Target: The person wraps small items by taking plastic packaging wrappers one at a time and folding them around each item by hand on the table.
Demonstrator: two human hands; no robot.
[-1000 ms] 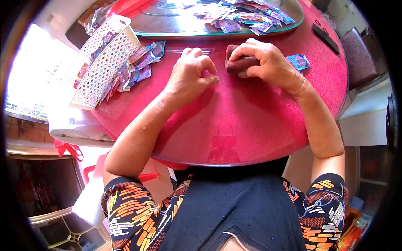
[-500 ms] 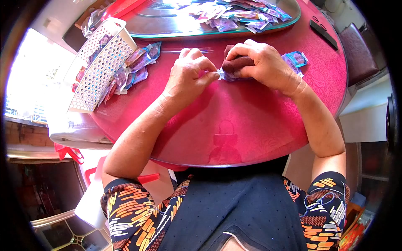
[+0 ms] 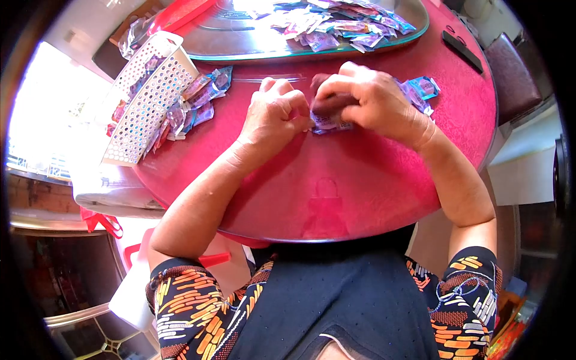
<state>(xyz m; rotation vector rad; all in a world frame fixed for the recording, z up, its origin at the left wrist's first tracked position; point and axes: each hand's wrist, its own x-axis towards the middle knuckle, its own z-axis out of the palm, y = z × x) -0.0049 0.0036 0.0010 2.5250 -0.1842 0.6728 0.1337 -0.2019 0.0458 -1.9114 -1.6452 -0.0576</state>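
Note:
A small purple-and-clear plastic packet (image 3: 327,125) lies on the red tabletop between my hands. My left hand (image 3: 273,114) pinches its left edge between thumb and fingertips. A folded brown cloth (image 3: 324,101) is gripped in my right hand (image 3: 377,103) and pressed over the packet. The fingers and cloth are slightly blurred, and they hide the packet's upper part. Just beyond my right wrist lie a few similar packets (image 3: 422,90), purple and blue.
A white perforated basket (image 3: 147,99) rests tilted at the left, packets (image 3: 198,99) spilling beside it. At the back, a large glass-rimmed tray (image 3: 240,42) carries a heap of packets (image 3: 348,24). A dark, flat, long object (image 3: 462,51) lies at the far right of the red table (image 3: 372,186).
My right hand has shifted the brown cloth slightly left over the packet, and more of the packet's lower edge shows. My left hand keeps its pinch on the edge.

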